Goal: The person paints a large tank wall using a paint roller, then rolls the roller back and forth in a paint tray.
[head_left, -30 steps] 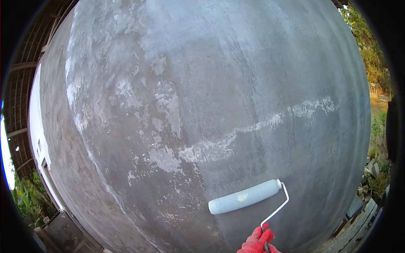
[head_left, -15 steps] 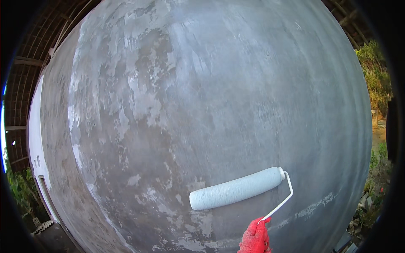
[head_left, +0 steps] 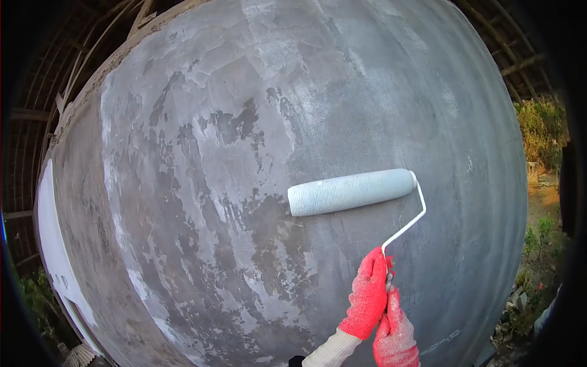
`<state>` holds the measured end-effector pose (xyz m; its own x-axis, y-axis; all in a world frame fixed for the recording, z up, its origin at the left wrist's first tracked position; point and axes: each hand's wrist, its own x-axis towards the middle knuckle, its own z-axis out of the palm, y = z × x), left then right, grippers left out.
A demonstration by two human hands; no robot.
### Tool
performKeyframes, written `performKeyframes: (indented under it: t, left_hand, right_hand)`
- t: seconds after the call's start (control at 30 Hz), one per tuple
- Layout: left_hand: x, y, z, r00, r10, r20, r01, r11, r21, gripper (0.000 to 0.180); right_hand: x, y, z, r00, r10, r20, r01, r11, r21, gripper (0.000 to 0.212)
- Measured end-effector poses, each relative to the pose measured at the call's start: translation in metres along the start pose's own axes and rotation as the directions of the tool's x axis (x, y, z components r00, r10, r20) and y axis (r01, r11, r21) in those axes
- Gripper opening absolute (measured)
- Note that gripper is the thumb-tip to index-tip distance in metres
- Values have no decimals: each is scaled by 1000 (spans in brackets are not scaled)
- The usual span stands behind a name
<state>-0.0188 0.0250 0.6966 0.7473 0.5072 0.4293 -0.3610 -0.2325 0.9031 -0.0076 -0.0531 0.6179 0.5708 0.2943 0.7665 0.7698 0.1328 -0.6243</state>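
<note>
A paint roller [head_left: 351, 192] with a long, pale blue-white sleeve is lying nearly level across the middle of the frame, tilting slightly up toward its right end, and appears to be resting against a grey wall [head_left: 183, 244]. Its white wire frame [head_left: 403, 226] is bending from that right end down and leftward toward the hands. Both hands are wearing red gloves. The left hand [head_left: 365, 298], in the lower middle, is wrapping its fingers tightly around the top of the handle, a pale cuff [head_left: 333, 350] showing at its wrist. The right hand [head_left: 396, 335] is closing around the handle just below and to the right; its palm is hiding that part. The wall is filling most of the view, showing smoother grey on the right and blotchy, flaking patches on the left. A white strip [head_left: 54, 232] is running down the left edge, roof beams [head_left: 520, 64] are crossing the upper right corner, and greenery [head_left: 541, 131] is standing below them.
</note>
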Motion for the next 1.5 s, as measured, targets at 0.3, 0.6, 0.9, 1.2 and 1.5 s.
performKeyframes:
  t: [0.3, 0.6, 0.9, 1.2, 1.5]
  left_hand:
    - [4, 82, -21, 954, 285, -95, -283, 958, 39, 34]
    - [-33, 82, -22, 804, 581, -127, -506, 781, 367, 19]
    - [-53, 82, -35, 888, 442, -125, -328, 801, 501, 24]
    - [-77, 82, -46, 889, 415, -192, -259, 802, 538, 23]
    - [-96, 70, -72, 917, 331, -222, -249, 911, 329, 22]
  right_hand:
    - [251, -145, -55, 987, -61, -149, 28, 976, -214, 45]
    - [500, -263, -85, 776, -577, -253, 277, 673, -686, 17]
    - [554, -292, -93, 684, -696, -219, 345, 573, -743, 23]
    - [500, -301, -39, 217, -974, 58, 224, -9, -975, 29]
    - [424, -308, 25, 688, -641, 340, 321, -152, -935, 24]
